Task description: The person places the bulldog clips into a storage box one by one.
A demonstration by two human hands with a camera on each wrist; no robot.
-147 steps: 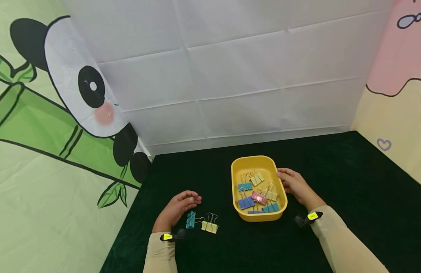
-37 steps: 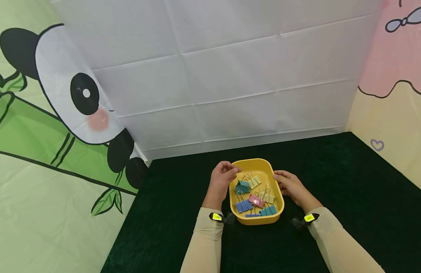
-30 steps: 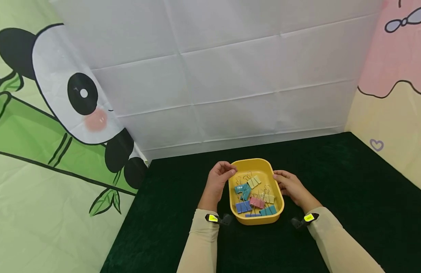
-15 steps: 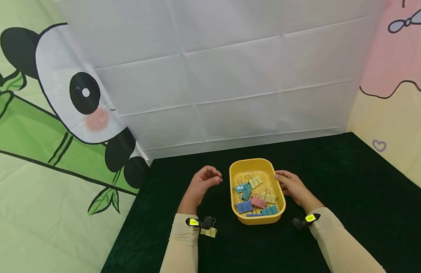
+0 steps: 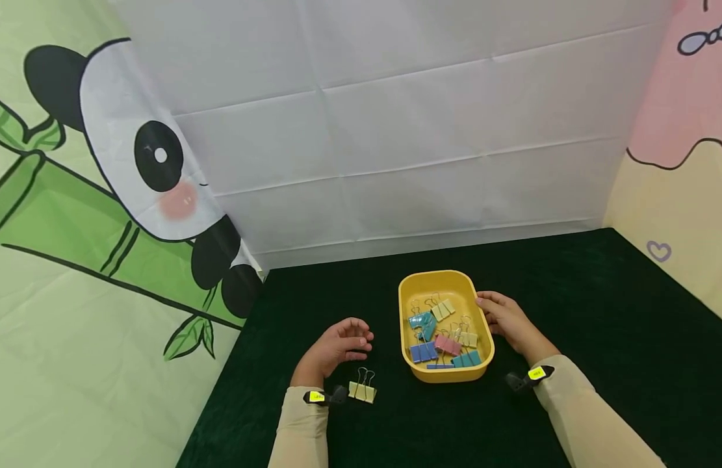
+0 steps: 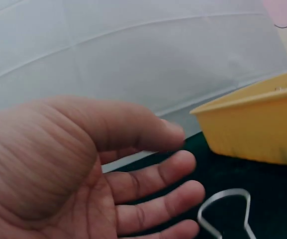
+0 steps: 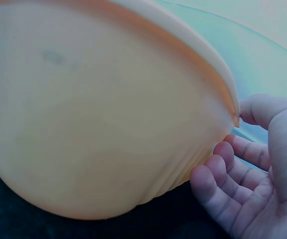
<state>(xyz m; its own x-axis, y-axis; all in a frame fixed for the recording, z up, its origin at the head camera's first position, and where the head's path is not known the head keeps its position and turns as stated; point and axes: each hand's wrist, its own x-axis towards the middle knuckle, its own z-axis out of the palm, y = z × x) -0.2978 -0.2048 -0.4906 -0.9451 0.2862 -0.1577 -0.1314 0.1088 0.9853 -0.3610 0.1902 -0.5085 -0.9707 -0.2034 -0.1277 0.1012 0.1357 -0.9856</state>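
My left hand [image 5: 337, 348] hovers just behind a pale yellow binder clip [image 5: 362, 392] on the cloth, its fingers loosely bent and holding nothing. In the left wrist view the palm [image 6: 44, 164] faces the camera, and one wire loop of the clip [image 6: 225, 194] shows beyond the fingertips. A yellow plastic tray [image 5: 416, 365] stands to the right, with several binder clips in teal, blue, pink and pale yellow inside. My right hand [image 5: 507, 318] holds the tray's right side, thumb at the rim and fingers against the outer wall [image 7: 98, 124].
Dark green cloth [image 5: 548, 279] covers the table. A white fabric backdrop [image 5: 396, 130] rises behind it, with a panda-print panel [image 5: 103, 195] on the left and a pink and cream panel [image 5: 676, 195] on the right.
A teal binder clip that lay beside the pale yellow one is now in the tray, released by my left hand. That hand has moved back left and toward me. My right hand stays on the tray.
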